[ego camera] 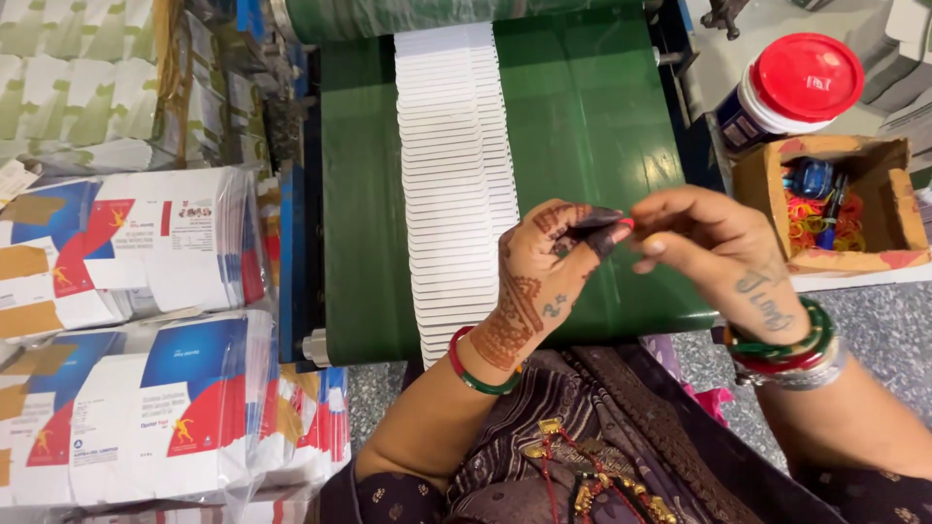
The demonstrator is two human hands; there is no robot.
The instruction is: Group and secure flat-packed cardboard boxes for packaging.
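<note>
I see the row of flat cartons (454, 184) lying on the conveyor belt (592, 136), running away from me. My left hand (544, 272) and right hand (718, 247) meet above the belt's near end, fingers (607, 233) touching. Left of the belt are wrapped carton bundles (136, 340). To the right stands a jar (791, 87), behind an open box (835, 204) with rubber bands (811, 221) in it.
</note>
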